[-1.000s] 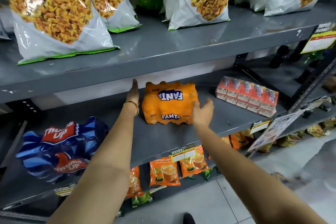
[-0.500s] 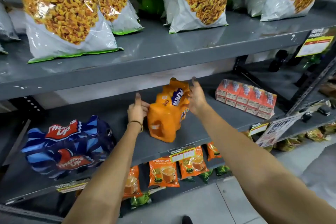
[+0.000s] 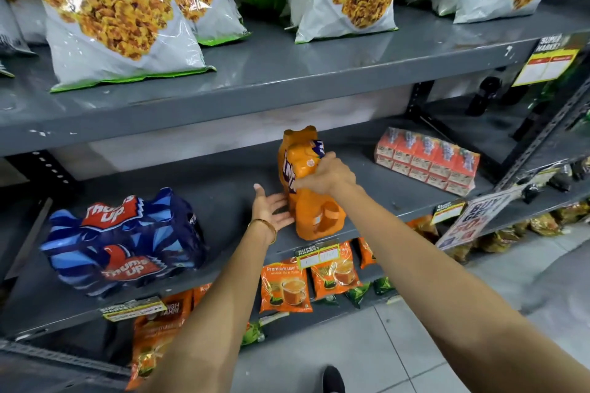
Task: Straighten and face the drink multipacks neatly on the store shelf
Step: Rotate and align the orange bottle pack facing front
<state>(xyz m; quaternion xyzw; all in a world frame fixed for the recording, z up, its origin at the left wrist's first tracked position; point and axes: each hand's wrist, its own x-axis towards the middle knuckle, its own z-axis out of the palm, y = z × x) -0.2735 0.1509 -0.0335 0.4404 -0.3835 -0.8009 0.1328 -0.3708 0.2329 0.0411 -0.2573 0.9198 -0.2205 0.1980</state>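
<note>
An orange Fanta multipack point(image 3: 314, 217) stands on end on the grey middle shelf point(image 3: 223, 188), its narrow side toward me. My right hand point(image 3: 325, 174) grips its upper part from the right. My left hand point(image 3: 271, 209) lies open, palm up, against the pack's lower left side, a gold bangle on the wrist. A blue Thums Up multipack point(image 3: 124, 239) lies flat at the left of the same shelf. A red carton multipack point(image 3: 426, 161) sits at the right, angled.
Large snack bags point(image 3: 115, 13) stand on the upper shelf point(image 3: 287, 73). Orange tea packets point(image 3: 285, 285) hang below the middle shelf. Price tags point(image 3: 317, 255) and a promo sign point(image 3: 472, 218) stick out at the shelf's front edge. Grey floor tiles point(image 3: 399, 344) lie lower right.
The Fanta pack went from lying flat with its label up to standing on end, turned sideways. My right hand moved onto its top; my left hand opened beside its base.
</note>
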